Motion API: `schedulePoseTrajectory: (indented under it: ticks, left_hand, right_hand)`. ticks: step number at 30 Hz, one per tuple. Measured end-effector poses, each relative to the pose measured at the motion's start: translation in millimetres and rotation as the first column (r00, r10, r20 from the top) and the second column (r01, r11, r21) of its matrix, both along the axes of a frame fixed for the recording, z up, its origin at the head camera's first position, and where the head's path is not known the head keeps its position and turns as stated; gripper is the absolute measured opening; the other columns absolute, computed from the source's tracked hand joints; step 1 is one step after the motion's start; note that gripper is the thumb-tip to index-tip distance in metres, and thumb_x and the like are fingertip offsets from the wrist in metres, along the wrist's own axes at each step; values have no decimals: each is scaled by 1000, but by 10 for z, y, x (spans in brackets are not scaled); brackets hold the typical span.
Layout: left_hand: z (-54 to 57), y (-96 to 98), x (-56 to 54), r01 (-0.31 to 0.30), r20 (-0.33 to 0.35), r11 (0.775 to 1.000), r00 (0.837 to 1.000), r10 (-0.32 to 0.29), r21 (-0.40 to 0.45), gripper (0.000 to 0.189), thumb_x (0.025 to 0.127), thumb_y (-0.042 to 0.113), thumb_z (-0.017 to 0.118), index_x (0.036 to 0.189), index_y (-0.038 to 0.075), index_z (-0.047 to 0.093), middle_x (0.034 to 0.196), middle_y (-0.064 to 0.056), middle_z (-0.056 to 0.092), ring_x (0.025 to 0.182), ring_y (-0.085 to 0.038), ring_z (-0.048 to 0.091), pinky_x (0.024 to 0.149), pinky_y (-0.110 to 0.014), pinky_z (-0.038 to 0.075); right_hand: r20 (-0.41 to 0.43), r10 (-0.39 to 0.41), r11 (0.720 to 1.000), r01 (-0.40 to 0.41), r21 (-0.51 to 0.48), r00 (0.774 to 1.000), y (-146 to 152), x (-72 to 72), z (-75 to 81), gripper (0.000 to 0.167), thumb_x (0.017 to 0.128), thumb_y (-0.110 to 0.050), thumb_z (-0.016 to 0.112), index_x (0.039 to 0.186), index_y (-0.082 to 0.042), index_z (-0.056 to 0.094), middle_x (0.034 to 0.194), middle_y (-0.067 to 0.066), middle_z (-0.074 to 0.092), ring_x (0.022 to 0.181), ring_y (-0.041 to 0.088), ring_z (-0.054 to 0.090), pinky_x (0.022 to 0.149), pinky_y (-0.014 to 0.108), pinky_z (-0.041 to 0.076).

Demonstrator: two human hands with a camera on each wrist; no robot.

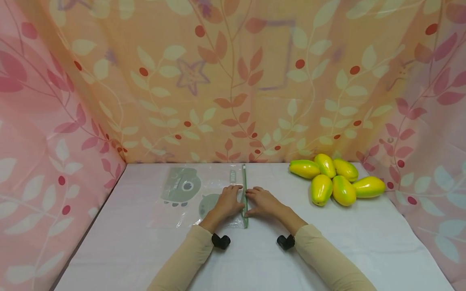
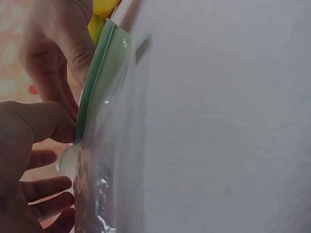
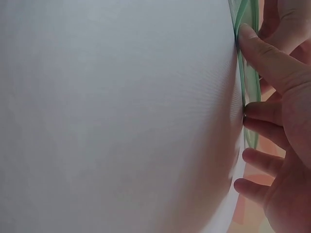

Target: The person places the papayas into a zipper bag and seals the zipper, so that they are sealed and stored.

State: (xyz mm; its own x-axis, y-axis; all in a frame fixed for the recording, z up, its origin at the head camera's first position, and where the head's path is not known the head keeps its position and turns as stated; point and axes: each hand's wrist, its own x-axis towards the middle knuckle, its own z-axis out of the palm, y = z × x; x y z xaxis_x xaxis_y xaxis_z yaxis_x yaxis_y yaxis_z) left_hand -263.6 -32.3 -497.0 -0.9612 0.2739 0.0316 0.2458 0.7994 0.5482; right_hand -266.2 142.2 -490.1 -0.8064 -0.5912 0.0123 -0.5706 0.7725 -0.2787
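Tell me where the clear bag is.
In the head view, the clear bag lies on the white table, left of the yellow-green fruits, its green edge between the left hand and the right hand.

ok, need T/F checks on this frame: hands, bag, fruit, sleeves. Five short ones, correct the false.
1. The left hand and right hand are both at the green strip of the clear bag. True.
2. The bag stands upright, unsupported. False: it lies on the white table.
3. Six yellow-green fruits are grouped together. True.
4. The fruits are inside the bag. False: they sit on the table, outside the bag, to the person's right of it.
5. The sleeves are black. False: both sleeves are beige.
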Motion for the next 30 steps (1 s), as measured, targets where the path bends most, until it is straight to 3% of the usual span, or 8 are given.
schedulePoseTrajectory:
  ticks: [7, 16, 23, 30]
  left_hand:
    - [61, -38, 46, 63, -80, 996, 995, -68, -63, 52, 75, 15, 76, 126, 10, 63, 127, -16, 58, 118, -36, 52, 95, -49, 46]
    - [83, -57, 52, 119, -59, 983, 990, -128, -137, 40, 79, 14, 71, 118, 3, 69, 129, -15, 59, 123, -35, 49, 99, -50, 43]
    - [82, -43, 56, 149, -96, 964, 980, -174, -218, 39, 80, 12, 68, 118, 2, 68, 127, -15, 62, 123, -34, 52, 97, -50, 45]
    - [89, -13, 58, 161, -80, 949, 979, -189, -272, 36, 78, 19, 68, 110, 0, 69, 124, -14, 64, 120, -31, 55, 96, -47, 47]
  right_hand:
    - [8, 1, 1000, -1, 11, 1000, -11, 23, 29, 75, 74, -50, 79, 130, -4, 60, 139, 12, 56, 132, 41, 46, 105, 56, 40]
    - [41, -25, 999, 24, 22, 999, -37, 29, 31, 77, 74, -50, 79, 133, -5, 58, 142, 11, 54, 132, 38, 46, 106, 54, 41]
    - [40, -27, 1000, 27, 15, 999, -41, 45, 46, 78, 74, -49, 79, 134, -5, 57, 142, 11, 54, 131, 37, 47, 105, 54, 41]
    - [54, -33, 999, 32, 12, 998, -32, 49, 44, 78, 74, -48, 80, 135, -5, 57, 143, 11, 53, 133, 39, 45, 106, 55, 40]
